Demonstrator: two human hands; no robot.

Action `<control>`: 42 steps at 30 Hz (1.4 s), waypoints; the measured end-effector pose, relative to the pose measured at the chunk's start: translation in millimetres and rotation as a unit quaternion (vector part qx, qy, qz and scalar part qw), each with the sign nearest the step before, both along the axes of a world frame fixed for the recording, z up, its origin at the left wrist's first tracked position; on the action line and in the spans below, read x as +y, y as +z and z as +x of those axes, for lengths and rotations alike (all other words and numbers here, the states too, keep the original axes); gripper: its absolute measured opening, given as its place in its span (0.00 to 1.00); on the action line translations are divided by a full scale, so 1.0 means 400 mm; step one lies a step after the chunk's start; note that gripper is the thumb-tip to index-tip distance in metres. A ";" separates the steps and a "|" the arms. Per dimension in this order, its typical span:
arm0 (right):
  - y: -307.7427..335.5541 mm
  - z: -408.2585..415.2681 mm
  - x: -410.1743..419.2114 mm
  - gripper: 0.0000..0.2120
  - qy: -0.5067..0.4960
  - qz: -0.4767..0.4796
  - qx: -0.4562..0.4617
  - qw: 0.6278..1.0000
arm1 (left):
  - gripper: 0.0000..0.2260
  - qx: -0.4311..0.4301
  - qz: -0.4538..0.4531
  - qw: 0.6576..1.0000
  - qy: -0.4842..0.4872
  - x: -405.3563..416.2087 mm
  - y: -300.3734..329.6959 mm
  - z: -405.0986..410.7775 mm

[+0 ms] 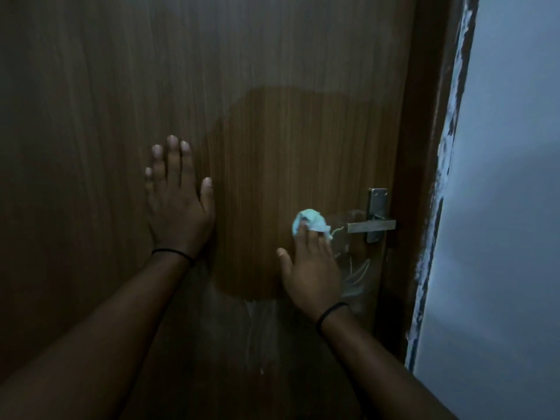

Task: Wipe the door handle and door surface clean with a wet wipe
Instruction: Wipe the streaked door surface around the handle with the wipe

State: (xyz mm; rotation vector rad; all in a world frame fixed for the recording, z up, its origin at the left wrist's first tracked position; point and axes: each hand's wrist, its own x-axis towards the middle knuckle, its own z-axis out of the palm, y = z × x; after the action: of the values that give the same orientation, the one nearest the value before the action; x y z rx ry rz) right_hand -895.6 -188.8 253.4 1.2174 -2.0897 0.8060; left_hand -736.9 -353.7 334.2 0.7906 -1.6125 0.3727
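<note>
The metal door handle [371, 226] lay horizontal, its lever pointing left toward the crumpled wet wipe [310, 223] just beside it. The right hand [312, 269] pressed the wipe against the wooden door [272, 86] under extended fingers; the left hand [175, 201] rested flat, fingers straight. A darker damp patch [288, 165] spread between them.

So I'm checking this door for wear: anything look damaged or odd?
Yes. White paint along the wall edge beside the door frame looks chipped and ragged. Pale streaks mark the door below the handle.
</note>
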 end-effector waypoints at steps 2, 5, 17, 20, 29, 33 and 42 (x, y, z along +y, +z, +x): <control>-0.002 -0.049 0.006 0.36 -0.007 -0.059 -0.061 0.996 | 0.28 -0.012 -0.011 1.000 -0.002 -0.007 -0.004 0.011; 0.019 -0.121 0.007 0.35 -0.013 -0.097 -0.110 0.989 | 0.29 -0.014 -0.021 1.000 0.000 -0.010 -0.007 0.012; -0.073 -0.198 0.018 0.30 0.007 -0.143 -0.079 0.987 | 0.29 0.005 -0.021 1.000 -0.001 0.000 -0.009 0.003; -0.015 -0.214 -0.005 0.32 0.004 -0.162 -0.069 0.984 | 0.29 0.000 -0.024 1.000 0.000 -0.003 -0.009 0.006; -0.086 -0.256 0.027 0.33 0.032 -0.125 -0.056 0.990 | 0.28 -0.008 -0.035 0.999 0.003 -0.023 -0.013 0.011; -0.003 -0.258 -0.007 0.33 0.031 -0.166 -0.056 0.984 | 0.28 -0.019 -0.051 0.999 0.002 -0.036 -0.022 0.018; -0.053 -0.260 0.005 0.30 0.045 -0.166 -0.040 0.984 | 0.28 -0.018 -0.058 0.998 0.011 -0.035 -0.032 0.017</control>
State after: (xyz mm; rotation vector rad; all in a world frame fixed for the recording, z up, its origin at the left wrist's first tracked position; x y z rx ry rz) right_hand -999.8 -186.7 232.2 1.1157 -1.8756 1.2072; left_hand -730.1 -367.6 321.3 0.7169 -1.6011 0.4937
